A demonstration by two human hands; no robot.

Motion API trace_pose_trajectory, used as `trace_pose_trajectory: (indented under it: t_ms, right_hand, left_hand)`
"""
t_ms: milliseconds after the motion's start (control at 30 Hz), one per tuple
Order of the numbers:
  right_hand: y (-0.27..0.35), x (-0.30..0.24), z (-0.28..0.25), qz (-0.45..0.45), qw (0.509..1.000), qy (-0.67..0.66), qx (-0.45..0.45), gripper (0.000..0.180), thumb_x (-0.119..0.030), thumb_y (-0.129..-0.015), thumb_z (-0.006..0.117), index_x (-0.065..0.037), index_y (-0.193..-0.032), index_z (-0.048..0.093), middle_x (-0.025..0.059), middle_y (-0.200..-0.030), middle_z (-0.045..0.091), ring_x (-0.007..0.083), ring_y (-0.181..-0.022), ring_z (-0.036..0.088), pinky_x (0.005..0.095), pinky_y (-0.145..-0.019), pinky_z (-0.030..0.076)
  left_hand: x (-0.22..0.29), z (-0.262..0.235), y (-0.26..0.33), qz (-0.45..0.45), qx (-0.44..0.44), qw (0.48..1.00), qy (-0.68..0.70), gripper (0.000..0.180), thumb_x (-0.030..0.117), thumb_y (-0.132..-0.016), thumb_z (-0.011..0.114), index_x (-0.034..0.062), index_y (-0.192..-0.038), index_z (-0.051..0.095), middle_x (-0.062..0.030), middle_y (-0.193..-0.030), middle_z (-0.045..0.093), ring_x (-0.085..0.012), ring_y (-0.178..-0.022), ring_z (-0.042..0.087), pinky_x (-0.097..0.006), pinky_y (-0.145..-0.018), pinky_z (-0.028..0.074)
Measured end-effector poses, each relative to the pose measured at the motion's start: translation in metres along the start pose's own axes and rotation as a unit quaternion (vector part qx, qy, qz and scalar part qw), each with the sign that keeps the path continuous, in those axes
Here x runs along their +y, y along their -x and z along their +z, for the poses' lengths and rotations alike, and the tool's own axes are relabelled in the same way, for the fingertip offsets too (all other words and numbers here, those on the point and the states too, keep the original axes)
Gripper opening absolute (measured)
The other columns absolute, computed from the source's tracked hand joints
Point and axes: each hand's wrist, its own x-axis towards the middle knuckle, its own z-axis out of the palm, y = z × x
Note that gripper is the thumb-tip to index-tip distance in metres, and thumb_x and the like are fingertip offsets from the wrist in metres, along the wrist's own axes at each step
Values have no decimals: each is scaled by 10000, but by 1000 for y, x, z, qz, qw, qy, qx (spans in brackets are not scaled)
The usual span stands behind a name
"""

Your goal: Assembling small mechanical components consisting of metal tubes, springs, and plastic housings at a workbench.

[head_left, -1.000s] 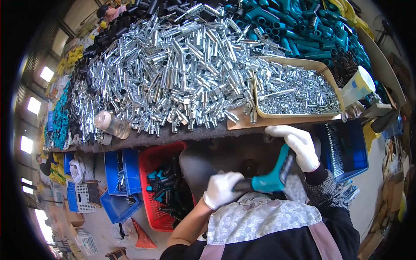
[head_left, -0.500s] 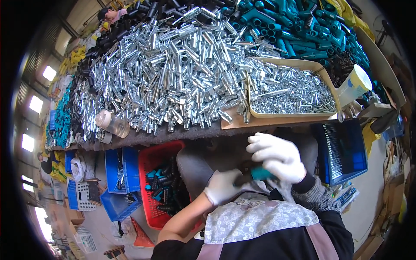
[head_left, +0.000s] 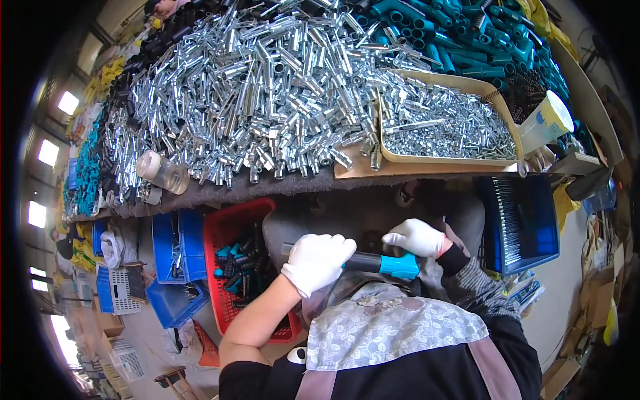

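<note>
Both my hands wear white gloves and hold one black-and-teal handle part (head_left: 383,263) level over my lap, below the bench edge. My left hand (head_left: 317,261) is closed around its black left end, where a short metal tip sticks out. My right hand (head_left: 417,237) grips the teal right end from above. A heap of silver metal tubes (head_left: 267,100) covers the bench in front of me, well above both hands.
A cardboard tray (head_left: 427,163) of small silver parts sits at the bench's right, a white cup (head_left: 545,123) beside it. Teal handles (head_left: 467,33) pile up at the back right. A red crate (head_left: 233,230) of assembled handles and blue bins (head_left: 177,250) stand on the floor at left, a blue bin (head_left: 520,220) at right.
My right hand came down from the bench edge with the teal piece and joined it to the part in my left hand. The part now lies level between both hands.
</note>
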Motion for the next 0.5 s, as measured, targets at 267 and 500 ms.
trace_pose_trajectory:
  t_ms: [267,500]
  right_hand:
    - [15,-25,15,-117,910,-395,-52,615,-428,-1015,568,-12,-1447,435,78,-803,657,124,-603,609,272,-579,503]
    - [30,-27,16,-145,894,-414,95,494,-345,-930,657,-10,-1266,521,56,-834,601,125,-706,583,269,-698,494]
  left_hand:
    - [-19,-45,-63,81,158,983,-55,342,103,-746,664,92,-1084,614,-96,-1001,608,-299,-936,595,-425,-784,492]
    - [-79,-52,-106,81,174,974,-118,264,134,-810,688,124,-1074,673,-44,-1045,663,-275,-1009,604,-401,-862,496]
